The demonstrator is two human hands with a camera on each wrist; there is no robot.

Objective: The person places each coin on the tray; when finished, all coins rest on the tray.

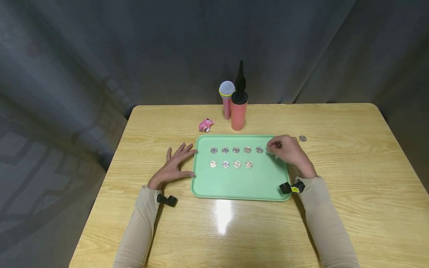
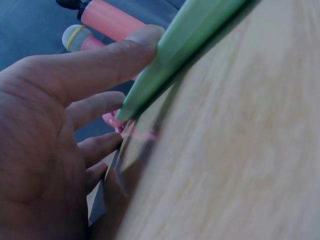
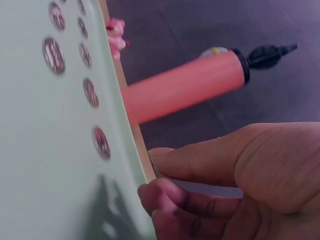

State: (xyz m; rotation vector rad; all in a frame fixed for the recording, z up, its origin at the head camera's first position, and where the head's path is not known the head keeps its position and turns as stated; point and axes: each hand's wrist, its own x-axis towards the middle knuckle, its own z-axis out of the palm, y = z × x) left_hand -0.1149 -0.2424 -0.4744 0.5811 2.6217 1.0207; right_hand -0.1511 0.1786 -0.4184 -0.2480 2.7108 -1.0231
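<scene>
On a mint green tray (image 1: 234, 186) lie two rows of silvery coin-like discs (image 1: 236, 150), several in each row. My left hand (image 1: 175, 167) has its fingers spread at the tray's left rim. In the left wrist view its thumb (image 2: 145, 37) presses against the rim. Over the tray's right part, my right hand (image 1: 285, 149) is beside the last disc (image 1: 259, 149) of the far row. Its thumb and fingertips are brought close together, casting a shadow on the tray. Whether a disc sits between them is unclear.
One more disc (image 1: 302, 138) lies on the wooden table (image 1: 352, 167), right of the tray. Behind the tray stand a red hand pump (image 1: 238, 117) with a black nozzle and a toy microphone (image 1: 227, 89). A pink figurine (image 1: 205, 125) lies left of them. A dark curtain (image 1: 167, 56) hangs behind.
</scene>
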